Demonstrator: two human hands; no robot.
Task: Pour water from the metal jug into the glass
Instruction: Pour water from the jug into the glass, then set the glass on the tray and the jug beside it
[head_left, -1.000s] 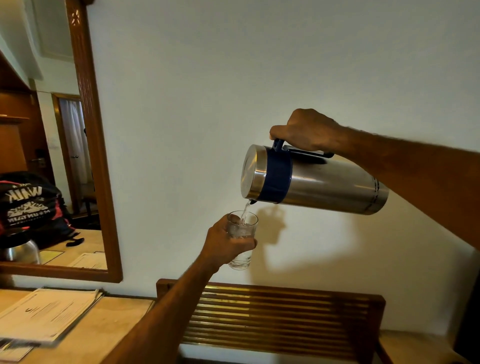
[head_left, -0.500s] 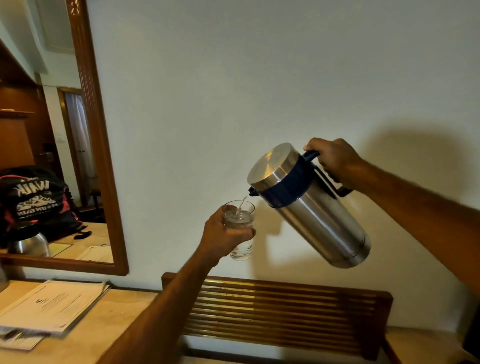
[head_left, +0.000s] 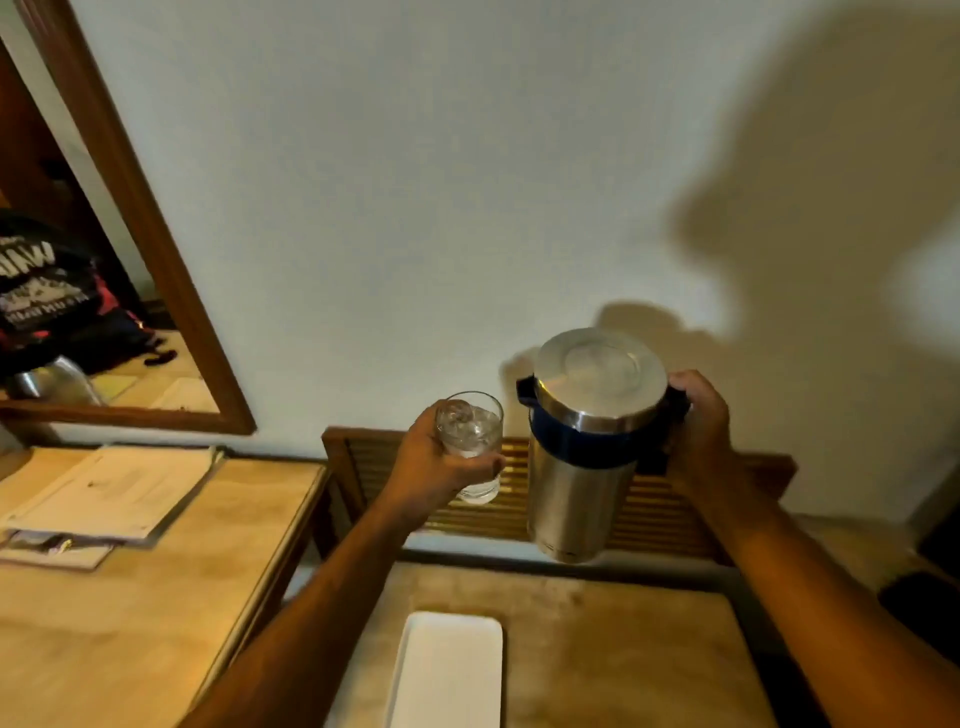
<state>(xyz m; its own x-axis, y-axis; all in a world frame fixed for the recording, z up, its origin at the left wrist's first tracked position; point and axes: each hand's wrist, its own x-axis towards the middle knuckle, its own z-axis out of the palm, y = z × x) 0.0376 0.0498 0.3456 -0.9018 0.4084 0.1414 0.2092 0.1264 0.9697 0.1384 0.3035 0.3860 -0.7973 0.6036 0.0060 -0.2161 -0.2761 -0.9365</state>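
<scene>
The metal jug (head_left: 576, 467), steel with a dark blue collar and a flat steel lid, hangs upright in the air above a low wooden table (head_left: 597, 639). My right hand (head_left: 693, 431) grips its handle on the right side. The clear glass (head_left: 470, 431) holds water nearly to the rim and sits just left of the jug's spout, apart from it. My left hand (head_left: 436, 465) is wrapped around the glass from the left and below. No water runs between jug and glass.
A white rectangular tray (head_left: 449, 670) lies on the low table beneath my arms. A slatted wooden rack (head_left: 675, 509) stands against the wall behind. At left are a wooden desk (head_left: 130, 623) with papers (head_left: 114, 491) and a framed mirror (head_left: 150, 228).
The jug has swung from tilted pouring to upright and come down lower. The stream of water has stopped. The glass stays in my left hand, and the view has tipped downward.
</scene>
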